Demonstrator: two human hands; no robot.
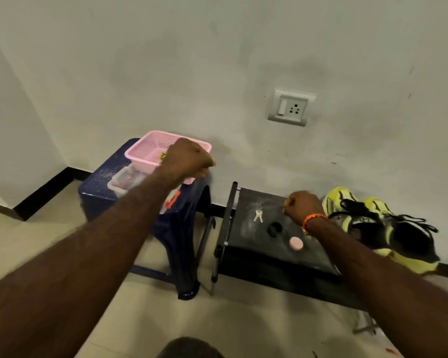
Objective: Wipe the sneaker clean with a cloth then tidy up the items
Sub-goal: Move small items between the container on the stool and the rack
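Observation:
Two yellow-and-black sneakers [378, 223] lie against the wall at the right, beside a low black stand [259, 251]. My left hand [189, 158] is curled over the right rim of a pink mesh basket [145, 148] and grips it; the basket sits on a blue plastic stool [145, 210]. A yellow scrap [163, 155] shows inside the basket beside my hand. My right hand [303, 205], with an orange wristband, hovers as a fist over the back of the black stand, with nothing visible in it.
On the black stand lie a set of keys [258, 215], a small black ring-shaped piece [274, 228] and a round pink lid [296, 243]. A clear container [123, 180] and an orange item [173, 200] sit on the stool. A wall socket [291, 107] is above.

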